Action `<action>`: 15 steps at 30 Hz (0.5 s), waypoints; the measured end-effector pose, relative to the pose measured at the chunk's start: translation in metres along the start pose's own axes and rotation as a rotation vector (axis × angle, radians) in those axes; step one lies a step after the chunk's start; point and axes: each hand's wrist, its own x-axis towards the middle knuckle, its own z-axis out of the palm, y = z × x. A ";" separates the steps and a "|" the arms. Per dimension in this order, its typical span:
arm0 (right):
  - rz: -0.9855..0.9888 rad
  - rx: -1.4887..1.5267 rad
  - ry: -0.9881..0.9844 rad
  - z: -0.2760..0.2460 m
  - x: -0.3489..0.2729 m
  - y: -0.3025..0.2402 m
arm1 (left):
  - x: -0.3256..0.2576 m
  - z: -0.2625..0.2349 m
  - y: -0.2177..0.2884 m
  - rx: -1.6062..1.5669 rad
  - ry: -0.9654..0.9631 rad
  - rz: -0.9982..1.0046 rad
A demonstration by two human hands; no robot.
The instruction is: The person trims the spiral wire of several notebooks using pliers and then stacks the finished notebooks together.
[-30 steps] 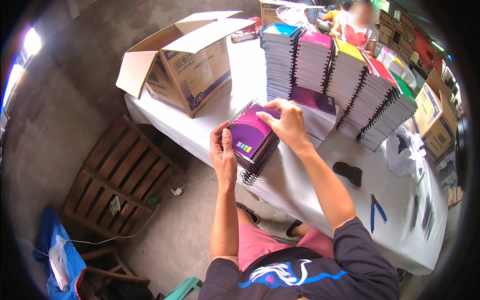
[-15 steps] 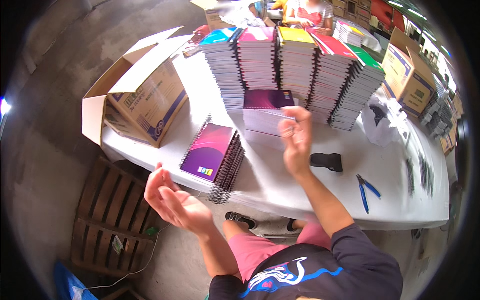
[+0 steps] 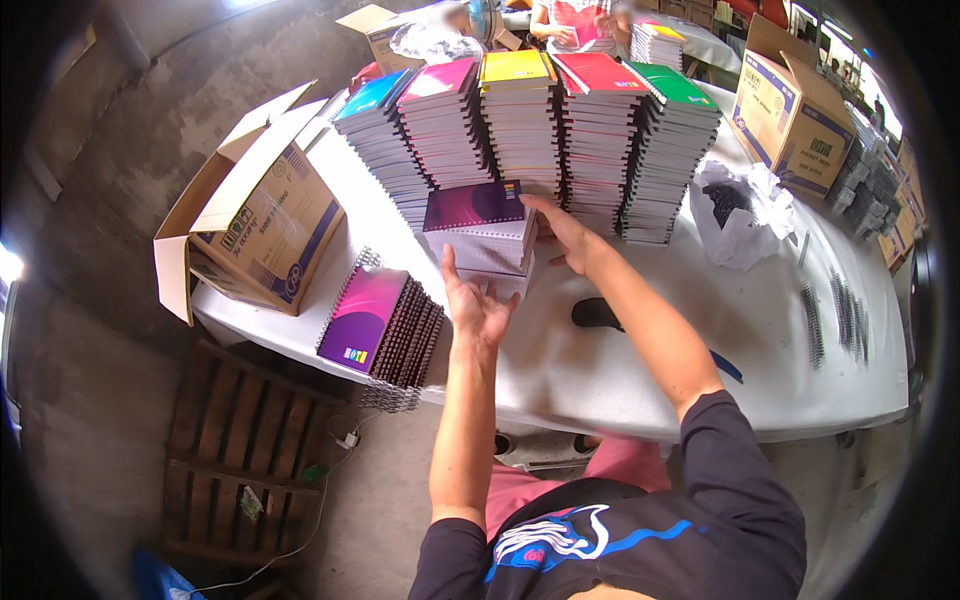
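A stack of purple-covered notebook pages, punched along one edge and without a coil, stands in the middle of the table. My left hand is at its near side, palm up, with fingers apart. At the stack's right side is my right hand, fingers stretched toward its edge; whether they press on it I cannot tell. Neither hand grips anything. To the left lies a pile of coil-bound purple notebooks. A black object rests right of my left hand, partly behind my right forearm.
Tall stacks of blue, pink, yellow, red and green notebooks line the far side. Open cartons stand left and far right. A white plastic bag, loose black coils and a blue-handled tool lie right. Another person is beyond.
Both hands have come from apart in the air to the unbound purple stack, the left moving right and forward. My right forearm now partly covers the blue-handled tool. The view has shifted.
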 end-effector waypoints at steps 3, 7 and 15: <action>-0.017 -0.091 0.043 0.001 -0.004 -0.011 | -0.006 0.027 0.020 0.046 -0.078 -0.081; -0.141 -0.193 -0.098 -0.002 -0.006 -0.030 | 0.003 0.028 0.021 0.144 -0.113 -0.103; 0.034 -0.069 -0.087 -0.006 -0.014 -0.032 | -0.014 0.052 0.033 0.378 -0.199 -0.156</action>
